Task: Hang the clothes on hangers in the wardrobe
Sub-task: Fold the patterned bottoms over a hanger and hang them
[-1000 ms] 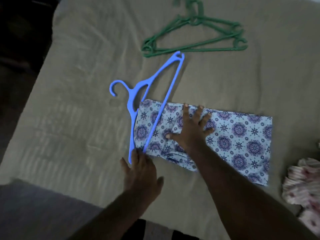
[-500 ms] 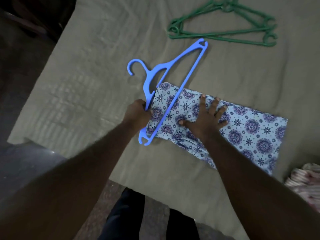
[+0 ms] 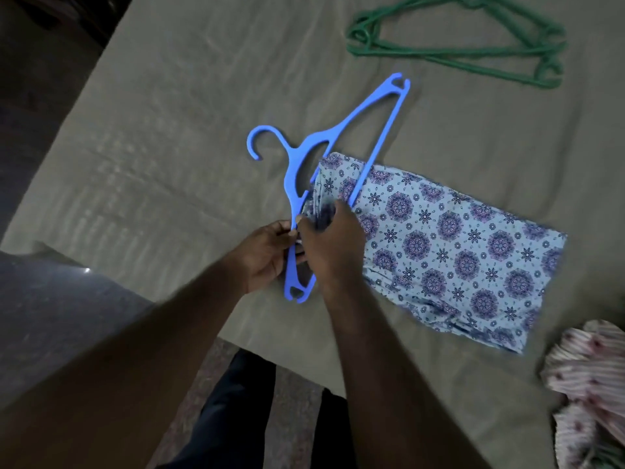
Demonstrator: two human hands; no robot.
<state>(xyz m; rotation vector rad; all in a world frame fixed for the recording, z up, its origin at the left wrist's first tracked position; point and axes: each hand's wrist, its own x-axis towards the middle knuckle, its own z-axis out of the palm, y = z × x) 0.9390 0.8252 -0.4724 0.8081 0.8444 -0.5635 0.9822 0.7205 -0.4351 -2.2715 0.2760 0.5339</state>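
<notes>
Blue hanger [image 3: 338, 130] on bed [image 3: 169, 130], long axis diagonal away-right, near arm pinched by left hand [image 3: 270, 255]; folded patterned garment [image 3: 456, 252] extends rightward, its left end under hanger bar, bunched in curled right hand [image 3: 331, 245].

A single wide-angle view comes from a camera worn on the person's head, looking forward and steeply down. It faces across a bed [image 3: 169, 130] from the near edge, which slants across the lower half of the frame. Both forearms reach in from the bottom. The left hand [image 3: 267, 255] and right hand [image 3: 331, 238] meet near the centre, close to the lens, at a blue hanger [image 3: 291, 179] and a cloth [image 3: 456, 245]. Green hangers [image 3: 406, 54] lie farthest away, cut off by the top edge. A pink garment [image 3: 592, 367] is clipped at lower right. The person's legs [image 3: 236, 401] and the floor [image 3: 50, 292] show directly below.
</notes>
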